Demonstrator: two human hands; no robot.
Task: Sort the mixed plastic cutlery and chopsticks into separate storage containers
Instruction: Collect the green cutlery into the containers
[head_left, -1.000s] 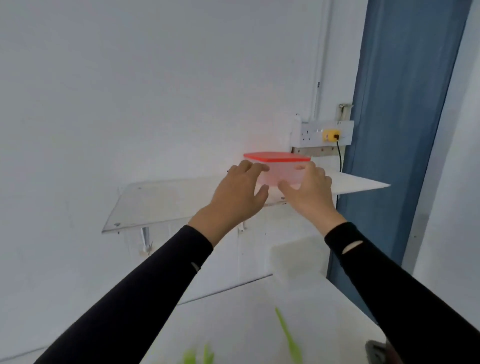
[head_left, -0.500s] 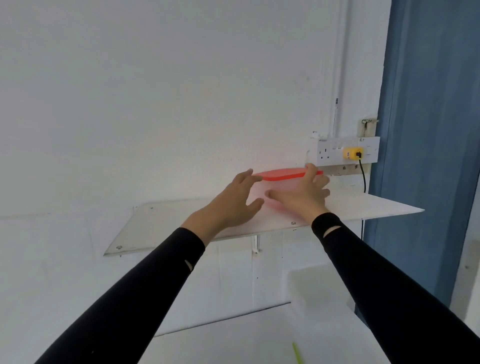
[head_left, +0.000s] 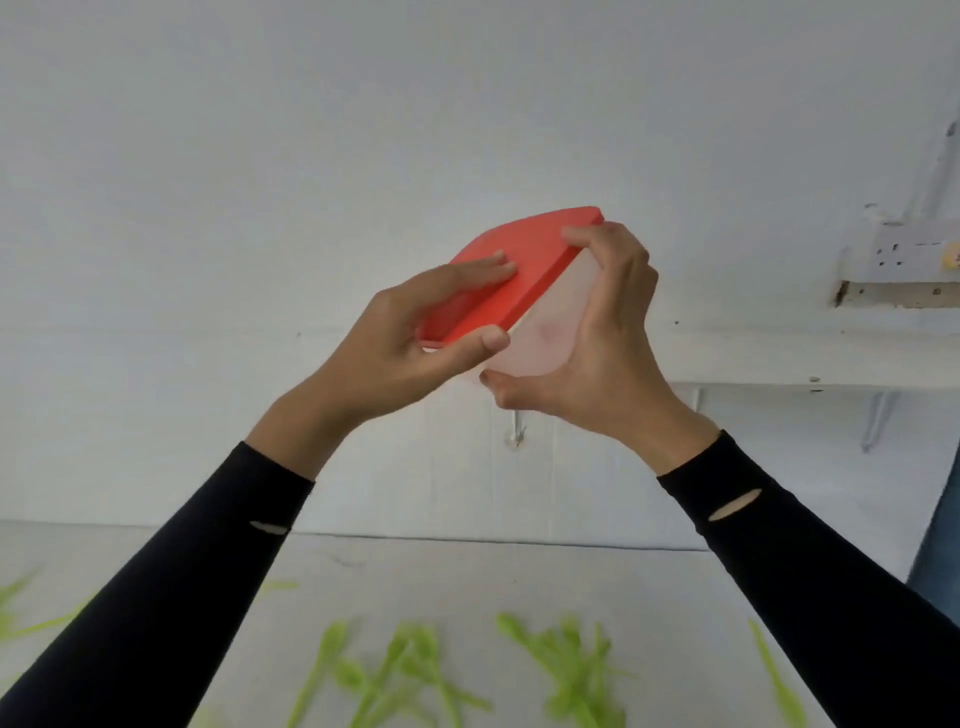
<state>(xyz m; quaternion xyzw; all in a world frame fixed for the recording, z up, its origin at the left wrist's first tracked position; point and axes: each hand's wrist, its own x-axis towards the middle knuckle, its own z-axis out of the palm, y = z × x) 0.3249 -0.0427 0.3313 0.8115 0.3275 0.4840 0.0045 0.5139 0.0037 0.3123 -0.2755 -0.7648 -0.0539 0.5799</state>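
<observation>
Wall (head_left: 311, 130): white, plain, fills the far side of the view.

Table (head_left: 467, 582): white top, near, running up to the wall.

Shelf (head_left: 831, 374): white, fixed to the wall at far right, seen from slightly below.

Container (head_left: 550, 332): frosted plastic tub, held in the air above the table between both hands, tilted. Its long axis runs from low near-left to high far-right.

Right hand (head_left: 608, 343): curled round the tub's body from the right and beneath, fingertips on the lid's far edge.

Left hand (head_left: 410, 338): fingers flat on top of the lid, thumb hooked at its low near corner, pinching it. This hand is best placed to peel the lid up, probably the coming move.

Lid (head_left: 519, 260): red, seated on the tub.

Cutlery (head_left: 571, 670): green plastic pieces scattered on the near table, blurred, unsorted.

Socket (head_left: 904, 254): white, on the wall above the shelf.
</observation>
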